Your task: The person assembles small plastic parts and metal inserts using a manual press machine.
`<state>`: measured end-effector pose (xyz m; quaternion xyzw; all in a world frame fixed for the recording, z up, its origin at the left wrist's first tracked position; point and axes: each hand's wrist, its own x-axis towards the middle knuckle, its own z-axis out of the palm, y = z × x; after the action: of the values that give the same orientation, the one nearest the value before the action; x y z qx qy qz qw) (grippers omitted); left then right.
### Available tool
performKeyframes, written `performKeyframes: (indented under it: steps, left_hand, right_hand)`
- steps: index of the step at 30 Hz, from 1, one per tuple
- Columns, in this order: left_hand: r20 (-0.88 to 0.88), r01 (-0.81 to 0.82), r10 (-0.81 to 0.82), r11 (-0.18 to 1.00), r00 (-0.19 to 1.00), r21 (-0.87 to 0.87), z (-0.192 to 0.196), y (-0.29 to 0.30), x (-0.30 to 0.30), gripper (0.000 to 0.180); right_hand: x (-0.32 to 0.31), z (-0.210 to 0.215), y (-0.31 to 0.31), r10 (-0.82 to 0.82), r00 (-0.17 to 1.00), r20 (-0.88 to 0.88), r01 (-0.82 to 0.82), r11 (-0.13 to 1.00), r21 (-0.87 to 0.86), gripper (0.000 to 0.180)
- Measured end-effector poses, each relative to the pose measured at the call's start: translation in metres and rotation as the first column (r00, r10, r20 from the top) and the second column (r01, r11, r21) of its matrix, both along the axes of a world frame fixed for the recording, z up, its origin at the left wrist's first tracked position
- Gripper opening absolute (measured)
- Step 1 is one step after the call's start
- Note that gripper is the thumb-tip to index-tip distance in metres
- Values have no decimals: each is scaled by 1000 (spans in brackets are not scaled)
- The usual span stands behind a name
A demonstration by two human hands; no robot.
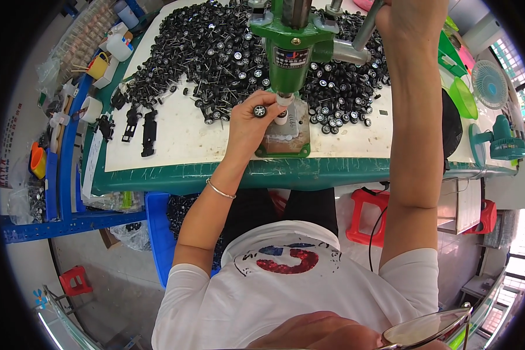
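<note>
Eyeglasses sit nearest, in front of the green press. Low at its left side, the left hand's fingers pinch a small wheel; to its right, the right hand's fingers curl round its lever. Behind it, black wheels heap the bench.

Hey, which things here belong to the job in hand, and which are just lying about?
Seemingly in the job:
small black wheel, held
green press
gripped lever
piled wheels

Seemingly just about:
green fan
red stool
lime-green bowl
</note>
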<state>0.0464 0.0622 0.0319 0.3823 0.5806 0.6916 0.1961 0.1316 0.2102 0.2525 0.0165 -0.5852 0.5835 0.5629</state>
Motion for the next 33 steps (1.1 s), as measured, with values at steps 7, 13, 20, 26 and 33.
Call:
performKeyframes:
  steps: [7, 13, 20, 26, 33]
  left_hand:
    - [-39, -6, 7, 1000, 999, 28, -8, 2, 1, 13]
    - [-4, -31, 31, 999, 999, 40, -11, 1, 6, 15]
    - [79, -23, 19, 999, 997, 49, -22, 1, 6, 30]
    - [134, -25, 17, 998, 991, 63, -15, 4, 7, 29]
    - [725, -242, 6, 945, 689, 222, -36, -35, -37, 16]
  right_hand:
    - [22, -19, -9, 83, 980, -183, -19, 944, 329, 24]
    - [29, -37, -22, 18, 958, -287, 64, 960, 274, 29]
    - [20, -29, -21, 27, 980, -199, 16, 978, 209, 28]
    - [-16, -1, 85, 710, 699, -89, -693, 641, -329, 21]
    - [-24, -21, 57, 124, 977, 172, -73, 958, -277, 18]
